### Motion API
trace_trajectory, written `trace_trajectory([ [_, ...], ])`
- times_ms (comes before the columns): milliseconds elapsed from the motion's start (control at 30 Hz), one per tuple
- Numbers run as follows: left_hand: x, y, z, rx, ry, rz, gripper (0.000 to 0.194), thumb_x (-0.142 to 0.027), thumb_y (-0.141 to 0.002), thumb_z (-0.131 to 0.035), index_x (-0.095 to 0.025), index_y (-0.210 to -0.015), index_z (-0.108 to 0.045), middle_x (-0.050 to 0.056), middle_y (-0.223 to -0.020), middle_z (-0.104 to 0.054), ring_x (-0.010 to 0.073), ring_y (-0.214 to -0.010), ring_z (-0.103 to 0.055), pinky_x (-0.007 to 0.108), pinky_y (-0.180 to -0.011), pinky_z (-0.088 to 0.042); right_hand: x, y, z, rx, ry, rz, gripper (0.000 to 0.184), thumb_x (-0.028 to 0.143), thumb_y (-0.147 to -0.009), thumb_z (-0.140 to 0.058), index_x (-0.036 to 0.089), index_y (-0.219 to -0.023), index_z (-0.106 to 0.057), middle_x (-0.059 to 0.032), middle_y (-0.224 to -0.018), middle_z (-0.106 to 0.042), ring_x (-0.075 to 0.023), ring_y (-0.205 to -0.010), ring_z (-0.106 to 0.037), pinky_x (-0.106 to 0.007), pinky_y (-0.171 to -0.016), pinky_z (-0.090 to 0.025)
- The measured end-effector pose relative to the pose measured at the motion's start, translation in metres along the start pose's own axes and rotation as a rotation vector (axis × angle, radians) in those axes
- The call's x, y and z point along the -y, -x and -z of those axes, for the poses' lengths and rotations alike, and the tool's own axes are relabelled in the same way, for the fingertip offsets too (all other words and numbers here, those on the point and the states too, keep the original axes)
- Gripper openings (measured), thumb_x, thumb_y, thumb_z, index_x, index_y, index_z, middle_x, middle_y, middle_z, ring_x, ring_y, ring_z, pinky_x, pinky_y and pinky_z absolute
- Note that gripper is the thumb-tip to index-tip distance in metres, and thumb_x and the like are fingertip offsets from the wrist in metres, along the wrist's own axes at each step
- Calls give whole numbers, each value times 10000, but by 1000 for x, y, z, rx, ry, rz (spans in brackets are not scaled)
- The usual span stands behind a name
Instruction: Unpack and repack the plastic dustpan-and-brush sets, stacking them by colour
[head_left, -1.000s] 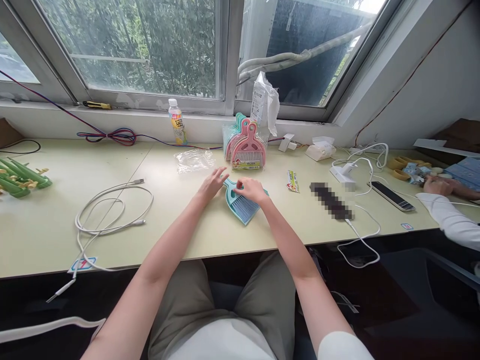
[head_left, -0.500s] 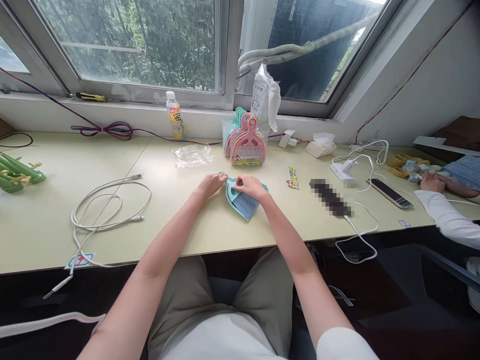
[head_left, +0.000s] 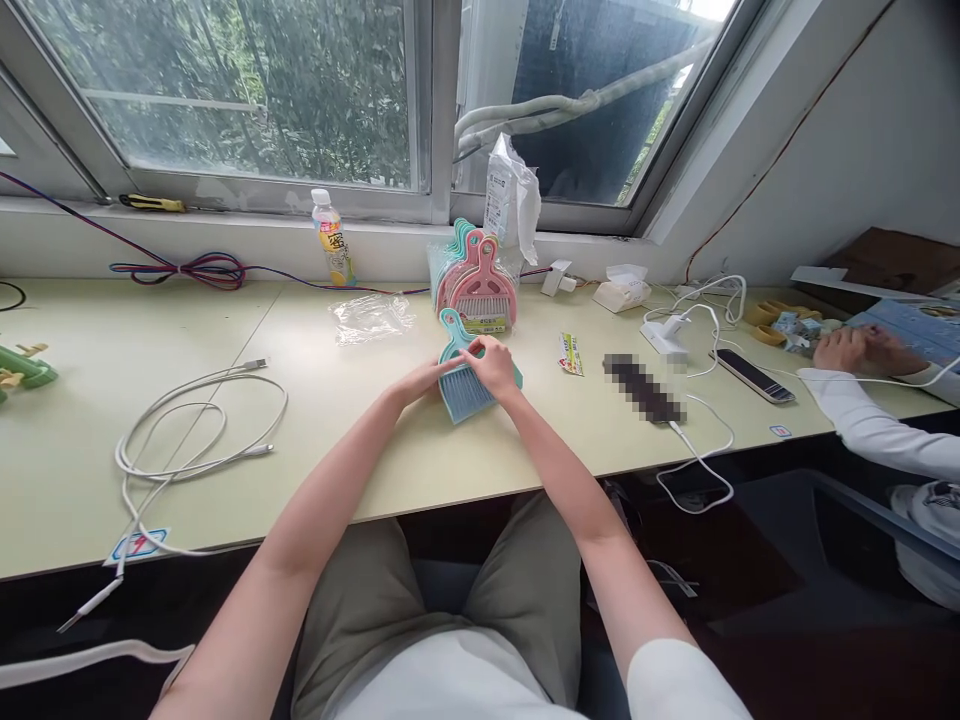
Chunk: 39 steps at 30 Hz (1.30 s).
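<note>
A teal hand brush (head_left: 469, 397) with blue bristles lies in a matching teal dustpan (head_left: 517, 378), just in front of me over the table. Its handle with a hanging hole points away from me, and the bristles face me. My left hand (head_left: 429, 378) is closed on the left side of the set near the base of the handle. From the right, my right hand (head_left: 491, 366) grips the upper part of the brush with thumb and fingers together. Both hands' fingertips nearly meet at the middle, so the exact contact there is hidden.
Behind stand several bagged pink and teal brush sets (head_left: 480, 285). Nearby lie clear plastic bags (head_left: 371, 318), a printed label (head_left: 570, 355), a white cable (head_left: 202, 420), a phone (head_left: 752, 376) and a power strip (head_left: 664, 338). A bottle (head_left: 332, 240) stands behind; another person's hands (head_left: 840, 348) are at right.
The brush and dustpan have turned so the handle shows and points away. My left hand has moved from the handle end down to the side. The view has shifted slightly right.
</note>
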<state>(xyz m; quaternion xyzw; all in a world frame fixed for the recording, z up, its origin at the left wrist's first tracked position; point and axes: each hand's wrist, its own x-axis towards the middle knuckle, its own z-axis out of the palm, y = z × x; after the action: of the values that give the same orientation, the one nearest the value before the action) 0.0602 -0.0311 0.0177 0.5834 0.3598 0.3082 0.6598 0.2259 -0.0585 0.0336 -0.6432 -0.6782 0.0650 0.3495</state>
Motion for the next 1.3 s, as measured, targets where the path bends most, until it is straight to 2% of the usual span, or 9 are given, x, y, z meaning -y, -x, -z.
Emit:
trace_trajectory([
  [133,3,4,1,-34,76,-24,562,-359,-633,-853,-203,-1145,-679,105,-1090,-724,306,-1089,-676,384,-908,-554,-27,-12,19,-189,63,-112,321,314,-996,-380,173,-1157,-620,-156,-1225,-629,-221,-1131,-579,-329,-957,-438],
  [233,5,3,12,-110,133,-31,539,-345,-648,-839,-201,-1140,-672,112,-1156,-708,301,-1119,-669,359,-905,-564,-67,-17,38,-328,256,-356,461,250,-960,-422,139,-1403,-485,-221,-1518,-404,-299,-1435,-313,-491,-1093,-334],
  [333,7,0,24,-191,204,-91,563,-317,-650,-838,-211,-1167,-643,102,-1188,-695,280,-1111,-673,333,-880,-581,-107,-15,49,-207,350,-612,585,255,-944,-459,68,-1492,-379,-278,-1596,-254,-347,-1502,-181,-584,-1103,-291],
  [433,8,-1,30,-254,238,-116,561,-306,-658,-830,-208,-1171,-624,100,-1197,-686,264,-1085,-680,324,-850,-593,-125,-14,48,-59,368,-685,483,243,-954,-433,60,-1390,-531,-284,-1481,-452,-354,-1416,-377,-543,-1076,-352],
  [567,9,-3,34,-339,241,-126,514,-303,-674,-811,-198,-1138,-617,103,-1142,-691,252,-1047,-688,330,-836,-601,-117,-19,38,28,345,-548,357,164,-917,-461,146,-1182,-699,-194,-1193,-685,-275,-1175,-611,-401,-971,-461],
  [733,14,-9,40,-379,258,-157,497,-308,-674,-799,-201,-1117,-601,84,-1067,-693,240,-977,-699,336,-784,-613,-112,-27,29,2,181,-450,434,159,-779,-669,122,-1211,-658,-179,-1210,-655,-221,-1192,-586,-299,-944,-482],
  [867,15,-11,41,-433,288,-160,483,-265,-669,-797,-199,-1103,-594,68,-1023,-691,216,-926,-700,314,-758,-612,-117,-30,31,6,73,-549,375,128,-673,-761,116,-1043,-704,-186,-1142,-691,-244,-1147,-623,-321,-915,-515],
  [1033,13,-9,40,-457,314,-184,503,-257,-677,-802,-200,-1129,-588,71,-1084,-682,183,-918,-693,267,-726,-602,-101,-29,25,-18,-413,-575,162,155,-711,-714,181,-867,-749,-69,-934,-769,-175,-865,-727,-295,-815,-568],
  [1300,15,-10,36,-451,277,-227,702,-287,-565,-884,-234,-1174,-538,70,-1162,-660,220,-1039,-668,334,-840,-588,-49,-22,0,-140,-1078,-478,324,317,-768,-751,187,-1058,-686,-72,-920,-754,-188,-824,-730,-321,-704,-613],
])
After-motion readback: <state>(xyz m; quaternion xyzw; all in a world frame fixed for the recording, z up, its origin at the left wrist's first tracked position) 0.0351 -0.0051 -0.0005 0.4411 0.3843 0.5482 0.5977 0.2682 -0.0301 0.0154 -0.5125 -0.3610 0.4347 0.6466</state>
